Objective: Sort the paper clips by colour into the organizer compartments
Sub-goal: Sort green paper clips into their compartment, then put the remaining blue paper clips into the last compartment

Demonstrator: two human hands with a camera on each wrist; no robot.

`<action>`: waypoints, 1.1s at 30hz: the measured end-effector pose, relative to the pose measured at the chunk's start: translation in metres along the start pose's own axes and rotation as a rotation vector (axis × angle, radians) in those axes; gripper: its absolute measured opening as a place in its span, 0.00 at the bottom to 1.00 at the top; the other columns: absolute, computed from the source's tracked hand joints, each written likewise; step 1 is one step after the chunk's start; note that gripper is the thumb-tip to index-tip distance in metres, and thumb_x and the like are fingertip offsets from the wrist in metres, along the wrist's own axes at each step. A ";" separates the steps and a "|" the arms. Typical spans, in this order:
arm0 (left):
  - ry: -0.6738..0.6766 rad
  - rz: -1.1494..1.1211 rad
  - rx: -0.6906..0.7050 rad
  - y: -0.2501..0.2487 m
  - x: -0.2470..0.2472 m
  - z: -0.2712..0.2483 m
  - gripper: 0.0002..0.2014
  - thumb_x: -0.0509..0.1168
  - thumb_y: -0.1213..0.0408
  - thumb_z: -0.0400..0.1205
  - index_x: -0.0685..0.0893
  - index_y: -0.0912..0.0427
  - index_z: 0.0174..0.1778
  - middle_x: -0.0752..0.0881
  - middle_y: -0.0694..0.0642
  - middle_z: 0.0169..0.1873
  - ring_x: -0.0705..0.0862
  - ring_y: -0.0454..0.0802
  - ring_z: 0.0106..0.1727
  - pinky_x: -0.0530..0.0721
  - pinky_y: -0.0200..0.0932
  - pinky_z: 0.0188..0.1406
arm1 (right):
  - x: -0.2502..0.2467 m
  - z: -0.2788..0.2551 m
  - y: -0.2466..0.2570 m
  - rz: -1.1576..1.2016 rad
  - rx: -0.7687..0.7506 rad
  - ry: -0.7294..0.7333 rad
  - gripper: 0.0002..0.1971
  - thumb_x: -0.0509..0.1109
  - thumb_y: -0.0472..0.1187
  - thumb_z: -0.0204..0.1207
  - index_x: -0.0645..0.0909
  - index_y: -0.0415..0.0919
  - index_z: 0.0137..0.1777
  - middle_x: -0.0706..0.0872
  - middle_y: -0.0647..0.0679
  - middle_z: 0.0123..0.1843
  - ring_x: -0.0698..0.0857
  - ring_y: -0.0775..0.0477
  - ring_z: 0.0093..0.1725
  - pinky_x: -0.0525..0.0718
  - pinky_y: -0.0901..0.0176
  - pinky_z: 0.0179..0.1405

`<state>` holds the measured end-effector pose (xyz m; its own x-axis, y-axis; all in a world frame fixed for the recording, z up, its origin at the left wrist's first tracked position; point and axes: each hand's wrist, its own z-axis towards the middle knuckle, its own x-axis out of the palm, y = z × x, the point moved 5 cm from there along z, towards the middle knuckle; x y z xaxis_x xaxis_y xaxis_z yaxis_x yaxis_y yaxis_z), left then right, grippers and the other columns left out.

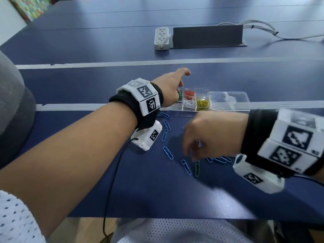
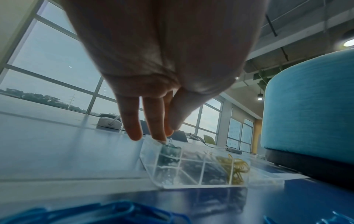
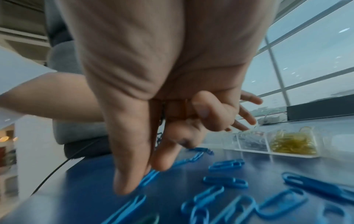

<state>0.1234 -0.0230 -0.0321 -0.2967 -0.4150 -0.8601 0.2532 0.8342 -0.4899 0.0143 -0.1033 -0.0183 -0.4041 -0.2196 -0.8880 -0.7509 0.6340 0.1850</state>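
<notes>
Organizer at mid-table, its left end hidden behind left hand; fingers straight, loose, holding nothing, over the green compartment. Right hand blurred above loose blue clips, thumb and forefinger closing, possibly on one; grasp cannot be told. Green clip alongside.

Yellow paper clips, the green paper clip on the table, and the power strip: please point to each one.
yellow paper clips (image 1: 203,103): head view, middle of the pile in its compartment.
green paper clip (image 1: 197,168): head view, middle of its loop.
power strip (image 1: 162,38): head view, top face with sockets.
</notes>
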 end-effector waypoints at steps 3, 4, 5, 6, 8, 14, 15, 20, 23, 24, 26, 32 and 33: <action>-0.044 -0.053 0.020 -0.001 -0.002 -0.001 0.30 0.55 0.79 0.80 0.63 0.52 0.77 0.78 0.57 0.63 0.81 0.53 0.62 0.76 0.40 0.51 | 0.022 -0.005 0.006 -0.076 -0.014 0.097 0.12 0.70 0.50 0.71 0.84 0.60 0.54 0.87 0.56 0.52 0.84 0.50 0.52 0.83 0.58 0.45; -0.078 -0.066 0.035 -0.002 -0.005 -0.002 0.29 0.55 0.78 0.80 0.64 0.52 0.76 0.78 0.56 0.62 0.81 0.53 0.60 0.76 0.40 0.49 | 0.027 -0.004 0.005 -0.101 -0.017 0.098 0.10 0.69 0.50 0.71 0.85 0.59 0.52 0.86 0.55 0.52 0.84 0.46 0.52 0.82 0.58 0.43; -0.113 -0.074 0.051 -0.003 -0.008 -0.004 0.27 0.56 0.77 0.80 0.66 0.52 0.75 0.79 0.55 0.59 0.81 0.52 0.57 0.76 0.39 0.49 | 0.030 -0.004 0.005 -0.114 -0.019 0.092 0.09 0.69 0.49 0.71 0.85 0.58 0.50 0.86 0.54 0.51 0.85 0.45 0.51 0.82 0.58 0.42; -0.144 -0.078 0.068 -0.004 -0.010 -0.007 0.25 0.57 0.76 0.80 0.69 0.53 0.73 0.79 0.54 0.56 0.81 0.51 0.54 0.76 0.39 0.50 | 0.033 -0.004 0.003 -0.114 -0.014 0.087 0.07 0.69 0.50 0.71 0.85 0.57 0.48 0.86 0.54 0.51 0.85 0.44 0.50 0.83 0.57 0.41; -0.172 -0.061 0.101 -0.007 -0.014 -0.013 0.20 0.60 0.72 0.80 0.75 0.54 0.67 0.80 0.51 0.49 0.82 0.50 0.48 0.78 0.39 0.52 | 0.033 -0.005 0.001 -0.098 0.003 0.083 0.07 0.68 0.50 0.71 0.85 0.56 0.47 0.86 0.54 0.50 0.86 0.45 0.49 0.84 0.57 0.42; -0.063 0.076 0.112 -0.005 -0.010 -0.034 0.06 0.66 0.62 0.80 0.86 0.54 0.50 0.83 0.49 0.37 0.79 0.46 0.38 0.75 0.35 0.44 | 0.001 -0.002 -0.011 0.049 0.050 -0.079 0.06 0.69 0.44 0.67 0.87 0.50 0.41 0.85 0.57 0.33 0.81 0.54 0.34 0.84 0.60 0.41; -0.016 0.113 0.094 -0.003 -0.007 -0.037 0.06 0.66 0.61 0.80 0.86 0.54 0.50 0.83 0.49 0.37 0.79 0.45 0.38 0.73 0.34 0.43 | -0.008 0.000 -0.018 0.078 0.087 -0.138 0.06 0.70 0.43 0.66 0.87 0.50 0.40 0.83 0.57 0.30 0.80 0.55 0.32 0.83 0.62 0.40; 0.150 0.282 -0.006 0.010 0.008 -0.051 0.06 0.67 0.56 0.79 0.86 0.53 0.44 0.78 0.41 0.27 0.77 0.45 0.38 0.71 0.35 0.43 | -0.049 0.019 -0.060 0.130 0.316 -0.477 0.09 0.68 0.39 0.71 0.90 0.45 0.45 0.89 0.50 0.36 0.86 0.44 0.42 0.83 0.58 0.51; 0.164 0.308 -0.025 0.013 0.014 -0.055 0.05 0.69 0.54 0.77 0.83 0.50 0.37 0.76 0.41 0.25 0.75 0.40 0.31 0.73 0.38 0.41 | -0.062 0.040 -0.079 0.157 0.400 -0.586 0.12 0.66 0.36 0.73 0.90 0.43 0.48 0.92 0.45 0.47 0.86 0.41 0.50 0.83 0.57 0.54; 0.161 0.301 -0.026 0.013 0.015 -0.056 0.06 0.69 0.54 0.76 0.82 0.50 0.36 0.76 0.42 0.25 0.74 0.38 0.29 0.75 0.38 0.41 | -0.064 0.047 -0.083 0.162 0.417 -0.595 0.12 0.66 0.35 0.73 0.90 0.43 0.47 0.92 0.44 0.48 0.86 0.41 0.51 0.84 0.57 0.55; 0.152 0.282 -0.020 0.012 0.016 -0.057 0.06 0.70 0.55 0.75 0.82 0.50 0.35 0.77 0.42 0.25 0.74 0.37 0.29 0.76 0.39 0.41 | -0.066 0.059 -0.086 0.185 0.449 -0.589 0.11 0.66 0.35 0.73 0.90 0.45 0.46 0.91 0.44 0.49 0.86 0.41 0.51 0.85 0.56 0.53; 0.111 0.256 0.018 0.001 0.018 -0.055 0.03 0.69 0.58 0.76 0.85 0.51 0.38 0.77 0.42 0.26 0.78 0.43 0.33 0.75 0.38 0.39 | -0.062 0.060 -0.084 0.159 0.429 -0.550 0.11 0.65 0.34 0.72 0.90 0.42 0.44 0.92 0.42 0.47 0.87 0.39 0.49 0.87 0.52 0.52; 0.100 0.263 0.024 -0.001 0.017 -0.054 0.03 0.68 0.59 0.76 0.86 0.51 0.39 0.76 0.42 0.25 0.78 0.45 0.35 0.75 0.38 0.40 | -0.061 0.053 -0.082 0.134 0.411 -0.552 0.11 0.65 0.34 0.72 0.90 0.42 0.44 0.92 0.43 0.46 0.87 0.39 0.48 0.86 0.52 0.53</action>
<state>0.0687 -0.0115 -0.0388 -0.3066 -0.1466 -0.9405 0.3547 0.8993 -0.2558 0.1283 -0.1019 -0.0014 -0.0737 0.2200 -0.9727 -0.4105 0.8822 0.2306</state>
